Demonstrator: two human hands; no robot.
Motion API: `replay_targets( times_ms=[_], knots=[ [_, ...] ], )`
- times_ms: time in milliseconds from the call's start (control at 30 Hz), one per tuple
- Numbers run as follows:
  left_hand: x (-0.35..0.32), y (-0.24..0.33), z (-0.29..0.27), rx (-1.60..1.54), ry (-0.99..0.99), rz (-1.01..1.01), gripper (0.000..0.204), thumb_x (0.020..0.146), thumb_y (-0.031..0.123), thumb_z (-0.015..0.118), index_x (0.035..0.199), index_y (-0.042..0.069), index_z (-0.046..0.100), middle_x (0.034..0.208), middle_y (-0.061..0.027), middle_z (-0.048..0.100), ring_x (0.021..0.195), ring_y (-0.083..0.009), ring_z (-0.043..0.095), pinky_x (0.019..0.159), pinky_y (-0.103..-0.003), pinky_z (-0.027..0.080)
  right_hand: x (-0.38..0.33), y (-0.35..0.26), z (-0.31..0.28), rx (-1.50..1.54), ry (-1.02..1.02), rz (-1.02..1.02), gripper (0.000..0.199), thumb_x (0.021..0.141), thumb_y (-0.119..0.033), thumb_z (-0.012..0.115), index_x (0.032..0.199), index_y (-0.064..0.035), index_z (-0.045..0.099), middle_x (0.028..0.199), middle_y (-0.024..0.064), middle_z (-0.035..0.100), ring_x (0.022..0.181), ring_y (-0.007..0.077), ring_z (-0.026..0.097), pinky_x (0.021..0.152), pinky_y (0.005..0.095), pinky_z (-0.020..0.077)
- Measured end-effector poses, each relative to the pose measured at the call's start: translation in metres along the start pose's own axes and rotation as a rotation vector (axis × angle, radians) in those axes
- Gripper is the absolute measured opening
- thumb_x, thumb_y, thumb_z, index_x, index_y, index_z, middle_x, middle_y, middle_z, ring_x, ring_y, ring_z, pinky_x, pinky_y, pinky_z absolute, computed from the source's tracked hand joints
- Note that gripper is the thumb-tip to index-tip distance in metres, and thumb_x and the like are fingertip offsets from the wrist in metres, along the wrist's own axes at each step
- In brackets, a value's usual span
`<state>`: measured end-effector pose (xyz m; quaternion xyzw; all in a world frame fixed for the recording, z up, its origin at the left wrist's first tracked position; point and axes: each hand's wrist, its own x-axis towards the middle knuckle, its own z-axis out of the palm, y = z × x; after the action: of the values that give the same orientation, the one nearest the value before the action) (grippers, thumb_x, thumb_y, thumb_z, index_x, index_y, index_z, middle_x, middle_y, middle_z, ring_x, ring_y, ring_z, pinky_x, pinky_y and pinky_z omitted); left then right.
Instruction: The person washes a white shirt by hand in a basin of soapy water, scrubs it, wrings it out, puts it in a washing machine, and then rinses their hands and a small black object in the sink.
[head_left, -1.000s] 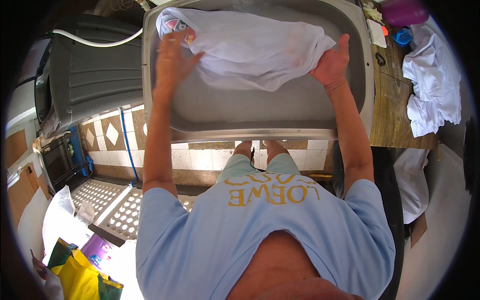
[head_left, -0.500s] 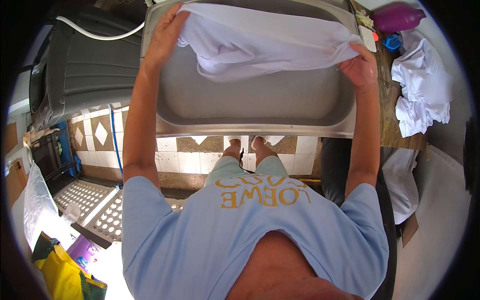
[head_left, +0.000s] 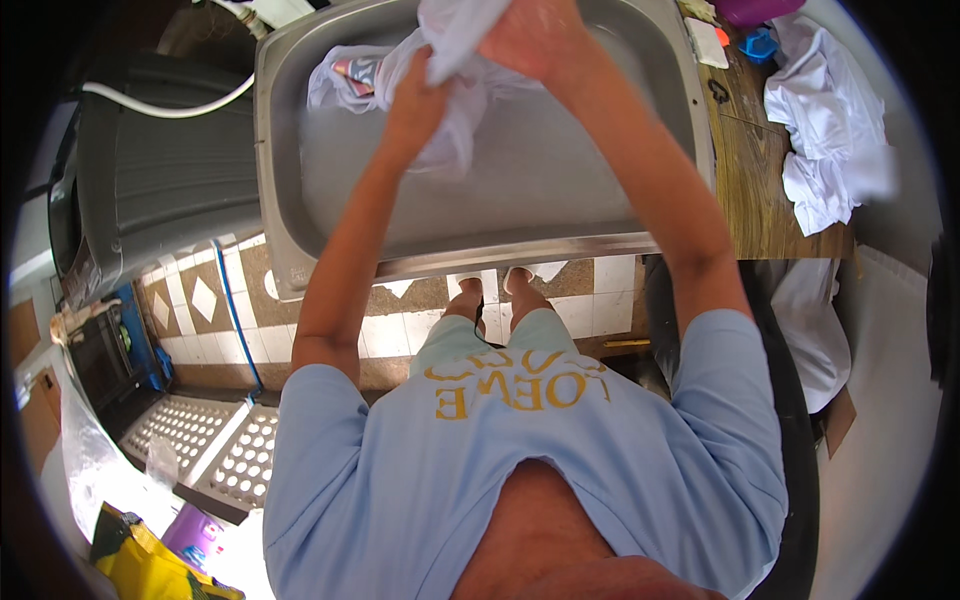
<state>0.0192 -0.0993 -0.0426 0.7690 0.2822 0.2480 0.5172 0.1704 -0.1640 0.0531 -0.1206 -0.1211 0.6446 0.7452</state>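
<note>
Both hands, left hand and right hand, clench white garment over sink; risk: wet cloth slipping, splashing floor.

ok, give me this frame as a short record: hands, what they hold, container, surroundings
left hand: gripping the white garment, bunched
right hand: gripping the same garment higher up, near the top edge of the picture
garment: gathered between both hands over the basin, part trailing toward the far left corner
basin: steel sink, large, rectangular
right of sink: wooden counter with a white cloth pile
left of sink: grey machine lid with a white hose
floor: patterned tiles
</note>
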Motion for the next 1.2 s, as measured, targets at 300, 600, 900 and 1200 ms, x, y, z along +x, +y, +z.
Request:
replay_targets(
  times_ms=[300, 600, 900, 1200],
  knots=[
    [0.064, 0.008, -0.139, -0.405, 0.008, -0.322, 0.03, 0.09, 0.013, 0.052, 0.118, 0.003, 0.058, 0.102, -0.005, 0.065, 0.088, -0.0109, 0.062, 0.074, -0.025, 0.05, 0.047, -0.069, -0.06, -2.269, -0.243, 0.18, 0.052, 0.072, -0.036, 0.071, 0.111, -0.0037, 0.061, 0.107, 0.0159, 0.064, 0.097, 0.0274, 0.062, 0.085, 0.0321, 0.047],
    [0.049, -0.032, -0.155, 0.819, -0.42, -0.245, 0.067, 0.069, 0.043, 0.076, 0.116, -0.002, 0.059, 0.1, -0.011, 0.067, 0.091, -0.0221, 0.063, 0.083, -0.031, 0.047, 0.001, 0.037, -0.116, -2.267, 0.359, 0.007, 0.053, 0.07, -0.025, 0.072, 0.12, -0.018, 0.056, 0.12, 0.0088, 0.058, 0.106, 0.0342, 0.055, 0.085, 0.0488, 0.045],
    [0.021, -0.021, -0.143, -0.611, 0.044, -0.354, 0.041, 0.091, 0.027, 0.059, 0.125, 0.005, 0.052, 0.116, -0.0079, 0.061, 0.107, -0.0189, 0.058, 0.093, -0.034, 0.045, -0.019, -0.052, -0.101, -1.426, 0.317, -0.005, 0.021, 0.082, -0.014, 0.065, 0.1, -0.0044, 0.065, 0.084, -0.002, 0.062, 0.077, 0.0086, 0.056, 0.07, 0.0236, 0.0424],
    [0.042, -0.006, -0.177, -0.259, -0.512, -0.489, 0.049, 0.084, 0.029, 0.066, 0.123, 0.002, 0.055, 0.112, -0.0061, 0.062, 0.101, -0.0157, 0.06, 0.09, -0.028, 0.045, 0.011, -0.084, -0.102, -1.547, 0.574, -0.513, 0.009, 0.082, -0.008, 0.058, 0.087, -0.001, 0.062, 0.066, 0.0, 0.052, 0.067, 0.0066, 0.047, 0.06, 0.0247, 0.0372]
  ],
)
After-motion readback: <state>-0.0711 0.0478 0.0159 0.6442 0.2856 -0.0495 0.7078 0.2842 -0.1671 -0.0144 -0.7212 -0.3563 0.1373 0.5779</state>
